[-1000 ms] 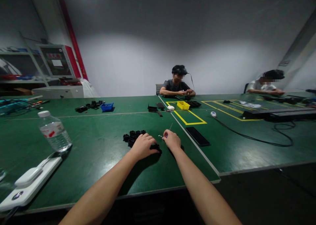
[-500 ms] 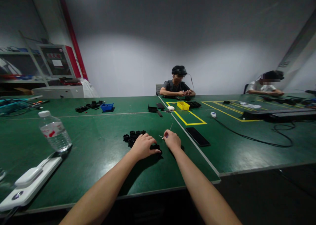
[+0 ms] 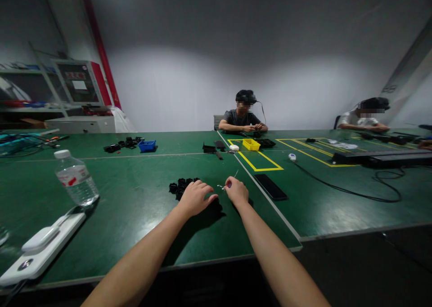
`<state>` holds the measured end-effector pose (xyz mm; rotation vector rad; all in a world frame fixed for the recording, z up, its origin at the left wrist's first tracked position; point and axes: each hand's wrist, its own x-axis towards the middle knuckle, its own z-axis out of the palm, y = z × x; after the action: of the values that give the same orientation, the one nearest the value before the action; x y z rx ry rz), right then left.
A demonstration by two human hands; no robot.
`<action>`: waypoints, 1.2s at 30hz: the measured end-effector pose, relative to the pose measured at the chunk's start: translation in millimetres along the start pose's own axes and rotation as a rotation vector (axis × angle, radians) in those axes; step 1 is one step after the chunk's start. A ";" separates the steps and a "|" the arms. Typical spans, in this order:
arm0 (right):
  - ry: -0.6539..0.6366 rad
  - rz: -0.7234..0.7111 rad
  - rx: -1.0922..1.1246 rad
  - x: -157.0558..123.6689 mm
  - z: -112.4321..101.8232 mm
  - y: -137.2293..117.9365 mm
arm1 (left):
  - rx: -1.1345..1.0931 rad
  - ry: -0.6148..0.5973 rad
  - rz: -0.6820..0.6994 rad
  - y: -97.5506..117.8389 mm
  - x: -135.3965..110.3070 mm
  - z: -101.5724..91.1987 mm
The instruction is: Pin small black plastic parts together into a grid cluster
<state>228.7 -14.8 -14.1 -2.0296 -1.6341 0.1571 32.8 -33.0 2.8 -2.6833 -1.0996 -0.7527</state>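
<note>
My left hand [image 3: 195, 197] rests on the green table [image 3: 135, 208], fingers curled over a small black part that is mostly hidden beneath them. A cluster of several small black parts [image 3: 180, 185] lies just left of and beyond that hand. My right hand [image 3: 236, 191] is closed in a pinch on a thin tool with a purple grip and a fine metal tip, pointing toward the left hand. The two hands are a few centimetres apart.
A water bottle [image 3: 76, 179] and a white device [image 3: 40, 246] sit at the left. A black phone [image 3: 270, 186] lies right of my hands. Further off are a blue bin [image 3: 146, 145], a yellow bin [image 3: 251, 144], cables, and two seated people across the table.
</note>
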 end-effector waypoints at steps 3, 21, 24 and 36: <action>0.013 0.007 -0.009 -0.5 0.0 0.9 | -0.007 0.003 0.001 -0.6 0.0 0.1; -0.252 -0.210 1.165 2.7 17.3 -13.2 | -0.116 0.210 0.021 -14.6 1.1 13.6; -0.329 -0.180 1.233 -2.7 11.5 -16.6 | -0.184 0.253 0.031 -15.5 1.1 16.7; -0.436 -0.130 1.316 -9.0 5.5 -21.2 | -0.359 0.334 -0.057 -17.5 0.2 16.0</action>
<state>205.6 -18.7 -11.1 -0.8769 -1.2508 1.2978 27.2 -15.2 -11.9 -2.6576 -1.0402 -1.4707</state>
